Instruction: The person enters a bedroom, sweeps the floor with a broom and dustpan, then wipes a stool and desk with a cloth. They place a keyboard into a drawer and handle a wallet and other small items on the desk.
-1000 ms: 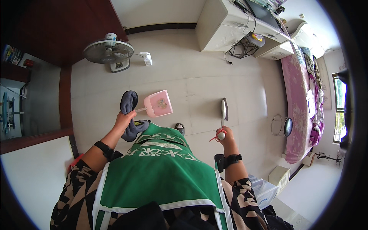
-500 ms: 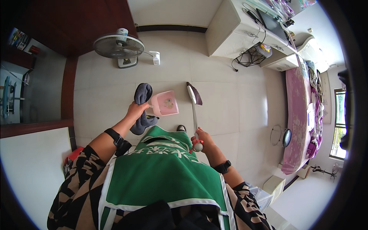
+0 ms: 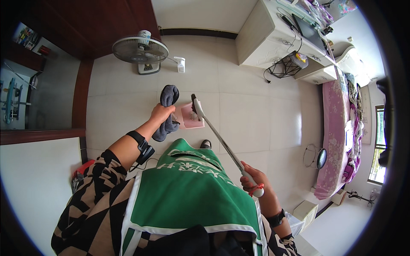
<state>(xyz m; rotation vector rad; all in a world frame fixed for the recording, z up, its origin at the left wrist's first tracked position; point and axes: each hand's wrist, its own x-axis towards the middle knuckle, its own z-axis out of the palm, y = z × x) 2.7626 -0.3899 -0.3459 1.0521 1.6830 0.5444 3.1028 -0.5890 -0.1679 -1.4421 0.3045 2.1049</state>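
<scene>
White metal-shafted broom [image 3: 228, 149]: clasped by right hand [image 3: 253, 177]. Grey fabric bundle [image 3: 169, 94] and, seemingly, pink plastic dustpan [image 3: 187, 120] (could be tipped by sweeping): clutched by left hand [image 3: 162, 114].

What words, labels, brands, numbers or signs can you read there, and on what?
Green apron: white characters across the front, wording not copied here.
Pink dustpan: faint marking, too small to tell whether it is text.
Electric fan base: markings too small to read.
Nothing else reads clearly.
</scene>
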